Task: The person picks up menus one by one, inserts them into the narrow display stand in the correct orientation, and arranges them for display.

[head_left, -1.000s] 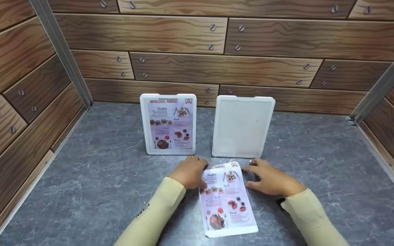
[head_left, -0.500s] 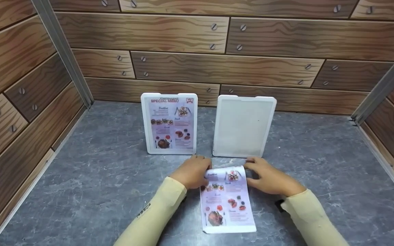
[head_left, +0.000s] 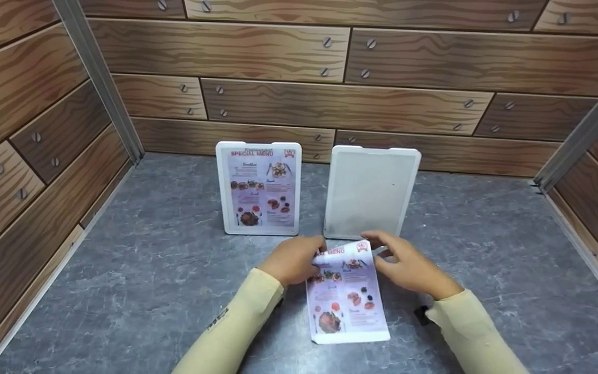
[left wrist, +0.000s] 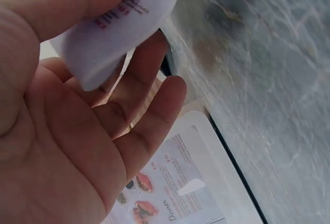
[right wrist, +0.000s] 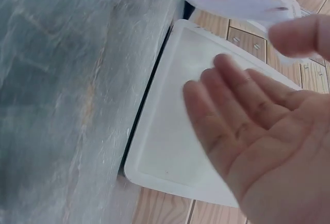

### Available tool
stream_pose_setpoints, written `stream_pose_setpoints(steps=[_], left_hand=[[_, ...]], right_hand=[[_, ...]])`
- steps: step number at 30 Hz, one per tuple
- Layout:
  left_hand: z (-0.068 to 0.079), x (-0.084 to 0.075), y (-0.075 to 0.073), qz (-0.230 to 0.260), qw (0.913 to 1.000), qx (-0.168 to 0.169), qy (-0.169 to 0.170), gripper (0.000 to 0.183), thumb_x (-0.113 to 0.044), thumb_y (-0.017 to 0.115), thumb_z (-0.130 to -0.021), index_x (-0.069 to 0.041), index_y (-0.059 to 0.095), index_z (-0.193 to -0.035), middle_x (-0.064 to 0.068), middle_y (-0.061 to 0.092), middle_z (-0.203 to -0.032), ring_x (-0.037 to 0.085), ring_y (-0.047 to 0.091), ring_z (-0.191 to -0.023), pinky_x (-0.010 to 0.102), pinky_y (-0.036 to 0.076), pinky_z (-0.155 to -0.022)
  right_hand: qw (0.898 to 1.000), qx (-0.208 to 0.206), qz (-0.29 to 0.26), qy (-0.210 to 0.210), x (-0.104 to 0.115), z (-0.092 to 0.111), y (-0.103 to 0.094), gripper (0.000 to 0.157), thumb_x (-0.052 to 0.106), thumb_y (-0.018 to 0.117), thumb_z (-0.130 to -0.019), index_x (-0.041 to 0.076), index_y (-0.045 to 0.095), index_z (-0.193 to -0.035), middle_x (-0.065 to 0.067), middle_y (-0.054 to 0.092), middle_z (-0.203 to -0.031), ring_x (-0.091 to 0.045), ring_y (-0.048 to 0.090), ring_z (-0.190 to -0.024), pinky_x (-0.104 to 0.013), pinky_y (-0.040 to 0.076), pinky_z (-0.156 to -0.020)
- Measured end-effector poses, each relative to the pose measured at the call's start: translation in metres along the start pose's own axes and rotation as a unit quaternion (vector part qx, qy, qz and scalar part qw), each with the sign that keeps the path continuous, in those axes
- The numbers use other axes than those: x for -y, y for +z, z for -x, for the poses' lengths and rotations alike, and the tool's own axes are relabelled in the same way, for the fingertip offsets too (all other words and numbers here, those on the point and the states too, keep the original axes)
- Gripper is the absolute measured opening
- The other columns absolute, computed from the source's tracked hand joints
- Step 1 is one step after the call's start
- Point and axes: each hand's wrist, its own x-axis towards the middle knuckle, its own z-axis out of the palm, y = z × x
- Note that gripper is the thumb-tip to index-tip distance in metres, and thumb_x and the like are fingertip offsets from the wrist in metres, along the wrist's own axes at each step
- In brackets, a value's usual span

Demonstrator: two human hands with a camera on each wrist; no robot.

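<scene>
Head view, principal items. One loose menu sheet (head_left: 348, 298), printed, headed in red capitals ending "MENU", with a red badge at its upper right corner and food pictures below; white band along the near edge. Position: between the two hands, in front of the two holders, nearest the blank one. Surface bowed in the left wrist view, one edge curling over. Whether the near edge rests on the desk (head_left: 138, 270) cannot be told.

Left hand (head_left: 291, 261): pinching the sheet by its left edge, thumb laid across the printed face, the other fingers loosely bent behind and below. Right hand (head_left: 409, 267): fingers extended in the right wrist view, thumb apart from them, gripping nothing firmly; placed at the sheet's upper right corner, contact uncertain.

One white holder, filled (head_left: 223, 187), standing on the desk, left of the pair; contains an inserted menu (head_left: 263, 192) reading "SPECIAL MENU". One white holder, blank (head_left: 371, 192), rounded corners, standing just right of the first, a gap between; the right hand lies before its lower edge.

Surroundings: desk, grey, marble-veined. Back wall (head_left: 257, 52), wood-plank pattern with drawn screws; grey corner strips (head_left: 103, 78) at either side. Sleeves (head_left: 244, 311), pale yellow, on both arms; dark lettering on the left one.
</scene>
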Motion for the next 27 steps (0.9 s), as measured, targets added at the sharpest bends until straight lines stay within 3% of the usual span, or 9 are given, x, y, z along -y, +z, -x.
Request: stream_pose_setpoints(steps=[7, 15, 22, 27], left_hand=[[-0.002, -0.001, 0.0, -0.014, 0.9989, -0.034, 0.028, 0.032, -0.012, 0.084, -0.083, -0.014, 0.07, -0.112, 0.001, 0.076, -0.106, 0.023, 0.071, -0.094, 0.04, 0.057, -0.087], [-0.003, -0.002, -0.002, -0.003, 0.9975, -0.061, 0.034, 0.031, -0.009, 0.083, -0.083, -0.015, 0.072, -0.111, 0.0, 0.075, -0.105, 0.02, 0.071, -0.095, 0.039, 0.057, -0.088], [-0.003, -0.001, -0.008, 0.032, 0.9962, -0.076, 0.025, 0.031, -0.018, 0.081, -0.087, -0.016, 0.064, -0.113, 0.0, 0.073, -0.103, 0.02, 0.069, -0.089, 0.038, 0.057, -0.082], [-0.001, 0.004, -0.018, 0.086, 0.992, -0.092, -0.004, 0.024, -0.03, 0.076, -0.095, -0.019, 0.065, -0.114, -0.004, 0.071, -0.098, 0.013, 0.065, -0.083, 0.035, 0.055, -0.077]], right_hand=[[0.998, -0.037, -0.027, -0.052, 0.004, 0.0, -0.003, 0.023, 0.015, 0.062, -0.104, 0.008, 0.07, -0.125, -0.003, 0.073, -0.111, -0.017, 0.067, -0.1, -0.037, 0.054, -0.089], [0.987, -0.054, -0.052, -0.141, 0.001, 0.002, -0.005, 0.026, -0.002, 0.056, -0.1, 0.006, 0.073, -0.118, -0.007, 0.075, -0.108, -0.014, 0.067, -0.096, -0.03, 0.053, -0.087], [0.984, -0.12, -0.007, -0.129, -0.002, -0.001, -0.001, 0.015, 0.002, 0.065, -0.1, 0.012, 0.073, -0.092, 0.003, 0.07, -0.087, -0.008, 0.062, -0.08, -0.024, 0.053, -0.075], [0.978, -0.172, 0.005, -0.119, -0.001, -0.005, -0.002, 0.017, -0.003, 0.067, -0.097, 0.011, 0.075, -0.092, 0.004, 0.071, -0.087, -0.007, 0.063, -0.079, -0.021, 0.052, -0.073]])
